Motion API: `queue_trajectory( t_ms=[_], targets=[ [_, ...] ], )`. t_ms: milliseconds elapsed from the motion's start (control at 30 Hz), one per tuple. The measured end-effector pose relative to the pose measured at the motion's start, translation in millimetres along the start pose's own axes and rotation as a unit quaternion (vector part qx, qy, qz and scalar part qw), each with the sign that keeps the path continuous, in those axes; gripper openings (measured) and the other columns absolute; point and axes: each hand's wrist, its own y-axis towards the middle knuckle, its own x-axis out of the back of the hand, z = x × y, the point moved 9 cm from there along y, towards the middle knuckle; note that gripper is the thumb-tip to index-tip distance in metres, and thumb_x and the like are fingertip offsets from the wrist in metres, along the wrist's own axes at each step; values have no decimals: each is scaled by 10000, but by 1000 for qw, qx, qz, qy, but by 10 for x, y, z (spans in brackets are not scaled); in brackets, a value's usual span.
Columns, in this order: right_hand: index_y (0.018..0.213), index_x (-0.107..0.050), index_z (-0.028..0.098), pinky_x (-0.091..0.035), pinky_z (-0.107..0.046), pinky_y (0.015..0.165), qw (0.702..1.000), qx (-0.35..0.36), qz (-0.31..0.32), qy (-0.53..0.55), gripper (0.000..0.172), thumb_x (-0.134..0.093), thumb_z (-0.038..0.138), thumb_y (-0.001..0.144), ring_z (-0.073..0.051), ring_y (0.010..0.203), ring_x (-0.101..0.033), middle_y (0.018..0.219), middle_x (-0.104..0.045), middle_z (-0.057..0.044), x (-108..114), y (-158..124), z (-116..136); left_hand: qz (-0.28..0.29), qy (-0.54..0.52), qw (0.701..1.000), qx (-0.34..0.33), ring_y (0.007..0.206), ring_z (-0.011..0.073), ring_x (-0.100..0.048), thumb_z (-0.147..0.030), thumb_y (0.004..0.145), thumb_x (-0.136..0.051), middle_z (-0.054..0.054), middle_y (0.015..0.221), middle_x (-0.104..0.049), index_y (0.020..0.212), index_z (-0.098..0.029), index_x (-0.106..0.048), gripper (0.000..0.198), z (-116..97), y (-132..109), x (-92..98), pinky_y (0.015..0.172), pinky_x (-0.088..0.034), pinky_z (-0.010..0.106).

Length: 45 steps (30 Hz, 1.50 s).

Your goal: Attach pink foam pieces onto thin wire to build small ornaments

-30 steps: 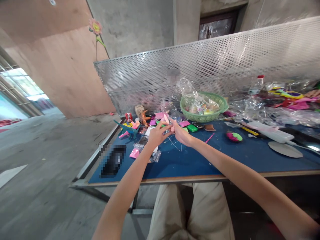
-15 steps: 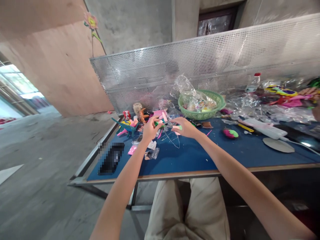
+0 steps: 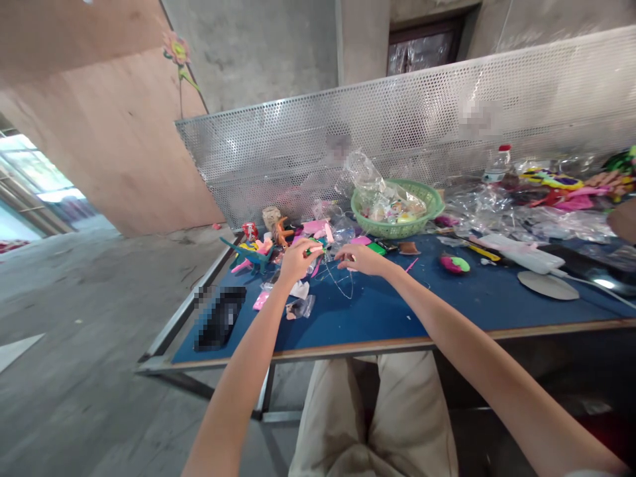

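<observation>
My left hand (image 3: pixel 297 260) is closed in a pinch on a small green and pink piece (image 3: pixel 314 250) above the far half of the blue table. A thin pale strand (image 3: pixel 342 288) hangs near its fingertips and loops over the tabletop. Just to the right, my right hand (image 3: pixel 365 258) hovers with its fingers curled inward. What those fingers hold is mostly hidden. A teal toy figure (image 3: pixel 252 254) stands left of my left hand, and small plastic packets (image 3: pixel 301 306) lie below it. Beyond my right hand rests a bright green item (image 3: pixel 376 248).
A green basket (image 3: pixel 440 207) with wrapped bits stands at the back against a perforated metal panel (image 3: pixel 278 146). A phone (image 3: pixel 221 318) lies at the left. To the right are a magenta and green lump (image 3: pixel 453 264), a yellow cutter (image 3: pixel 484 252), a white device (image 3: pixel 519 253) and a bottle (image 3: pixel 498 165).
My right hand's fingers have curled in, and the pale green and pink bit under them is now mostly covered. My left fingers have closed more on the green and pink piece.
</observation>
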Motion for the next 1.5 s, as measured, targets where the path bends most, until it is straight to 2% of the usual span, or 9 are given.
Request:
queue_trajectory(
  t_ms=[100,267,400,533,733,933,1167,1400,1500],
  targets=[
    [1026,-760,194,-492,-298,700,1000,18,-15,17,244,-774,400,897,-172,737,-615,858,-695,-35,43,-18,79,-1,-18,999,27,653,154,-650,-486,1050,-526,42,825,-758,1081,-200,-784,386,51,1,24,682,-525,276],
    [1055,-741,195,-504,-310,718,992,100,-70,-12,308,-703,484,954,-174,747,-601,889,-683,-53,202,-83,330,-62,-38,997,9,942,197,-706,-465,1018,-589,94,1126,-755,1101,-219,-792,330,16,22,130,784,-548,292],
    [1198,-717,221,-551,-361,826,979,130,-143,-63,301,-595,436,1027,-206,856,-651,1068,-702,-100,412,-151,407,-84,-69,992,65,808,172,-681,-507,1008,-591,88,1051,-755,1117,-189,-770,381,148,16,157,689,-519,268],
    [1301,-700,258,-558,-439,933,973,107,-168,-117,326,-556,387,1039,-271,1008,-665,1117,-697,-115,556,-176,315,-53,-97,987,119,597,141,-610,-540,1062,-436,48,805,-741,1045,-165,-751,490,254,-13,85,613,-494,259],
    [1338,-698,263,-547,-495,989,972,85,-174,-130,355,-533,368,1041,-299,1064,-651,1115,-697,-125,613,-172,206,-41,-110,990,84,782,178,-684,-572,907,-705,83,1051,-785,1096,-194,-792,431,155,-3,37,647,-526,264],
    [1324,-708,258,-552,-491,982,972,90,-170,-134,354,-539,383,1040,-295,1042,-652,1089,-697,-124,568,-146,184,24,-94,990,102,543,145,-575,-591,1047,-445,40,676,-700,980,-161,-809,567,152,-20,-52,569,-469,271],
    [1310,-711,265,-551,-473,983,972,90,-174,-132,335,-559,375,1033,-287,1039,-654,1074,-698,-116,561,-141,171,-8,-54,998,14,763,152,-611,-566,1048,-474,120,1107,-706,1387,-181,-683,554,11,27,-10,646,-496,257],
    [1336,-702,272,-542,-487,993,972,90,-171,-132,352,-575,361,1020,-300,1063,-647,1092,-698,-120,552,-138,186,26,-92,991,93,504,109,-498,-565,1030,-514,52,894,-800,1134,-211,-804,469,70,-12,-51,519,-431,246],
    [1345,-698,281,-544,-486,986,973,89,-174,-124,355,-572,352,1020,-297,1055,-646,1080,-697,-116,555,-135,195,-7,-93,992,81,569,122,-569,-524,989,-609,68,1042,-812,1094,-227,-816,378,47,0,12,548,-462,254]
  ],
)
